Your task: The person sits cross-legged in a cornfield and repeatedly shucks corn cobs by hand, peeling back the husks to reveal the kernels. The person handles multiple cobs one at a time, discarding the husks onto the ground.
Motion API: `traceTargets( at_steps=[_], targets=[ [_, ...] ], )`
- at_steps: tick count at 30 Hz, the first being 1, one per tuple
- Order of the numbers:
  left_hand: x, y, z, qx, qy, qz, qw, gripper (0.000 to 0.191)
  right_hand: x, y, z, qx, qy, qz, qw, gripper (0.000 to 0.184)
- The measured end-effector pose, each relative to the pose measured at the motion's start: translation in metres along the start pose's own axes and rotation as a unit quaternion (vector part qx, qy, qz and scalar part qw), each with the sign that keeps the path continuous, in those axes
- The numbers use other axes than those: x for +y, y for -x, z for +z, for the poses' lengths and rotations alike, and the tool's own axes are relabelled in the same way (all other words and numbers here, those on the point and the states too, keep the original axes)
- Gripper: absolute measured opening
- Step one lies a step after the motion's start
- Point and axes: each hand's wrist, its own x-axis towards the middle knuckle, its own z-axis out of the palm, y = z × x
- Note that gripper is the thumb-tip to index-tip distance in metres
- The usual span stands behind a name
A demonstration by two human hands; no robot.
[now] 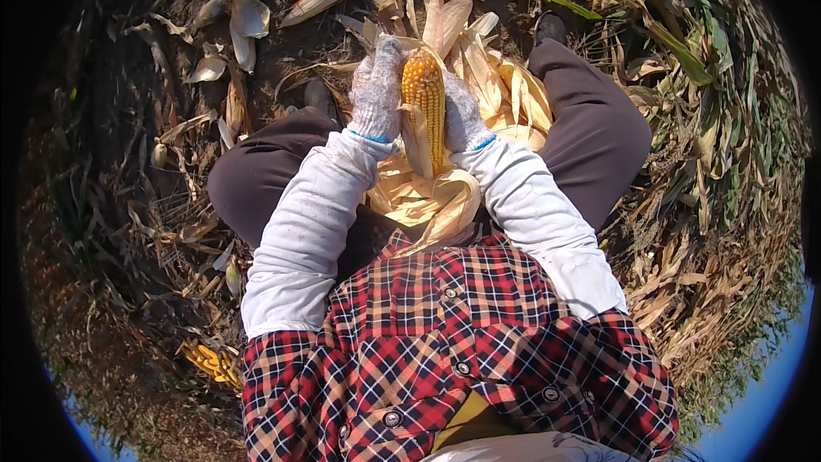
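A yellow ear of corn (428, 93) stands nearly lengthwise between my gloved hands, its kernels bare and the tip brownish and rough. My left hand (376, 95), in a pale knit glove, closes on the ear's left side with the thumb pointing up. On the other side my right hand (463, 112) grips the ear, its fingers mostly hidden behind the corn and husk. One strip of dry husk (418, 144) still clings along the lower left of the ear. More pale husk leaves (454, 22) spread out beyond the tip, and a curled husk (458, 205) hangs over my lap.
I sit on the ground with legs bent; loose husks (249, 22) lie on the soil ahead and to the left. Dry corn stalks and leaves (712, 160) are heaped along my right. Several husked ears (210, 361) lie in a pile behind my left elbow.
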Motion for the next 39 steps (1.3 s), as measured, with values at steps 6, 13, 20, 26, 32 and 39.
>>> traceTargets(
  at_steps=[6,13,20,26,32,39],
  targets=[
    [0.006,-0.018,0.010,0.106,0.167,-0.052,0.979,0.045,0.024,-0.003,0.004,0.085,-0.098,-0.013,0.992,0.057],
    [0.023,-0.038,-0.018,-0.079,0.191,-0.024,0.978,0.042,-0.004,-0.013,-0.003,0.207,-0.125,0.005,0.970,0.055],
    [0.050,-0.038,-0.036,-0.074,-0.521,0.092,0.845,0.054,-0.045,-0.038,-0.056,0.262,-0.361,-0.091,0.890,0.064],
    [0.030,-0.033,-0.027,-0.108,-0.727,0.201,0.648,0.081,-0.034,-0.041,-0.056,0.250,-0.267,-0.132,0.921,0.058],
    [0.031,-0.028,-0.016,-0.081,-0.625,0.492,0.600,0.086,-0.034,-0.036,-0.044,0.183,-0.365,-0.085,0.909,0.056],
    [0.007,-0.004,0.001,-0.211,-0.630,0.136,0.734,0.082,-0.047,-0.022,-0.032,0.204,-0.287,-0.048,0.935,0.057]
  ],
)
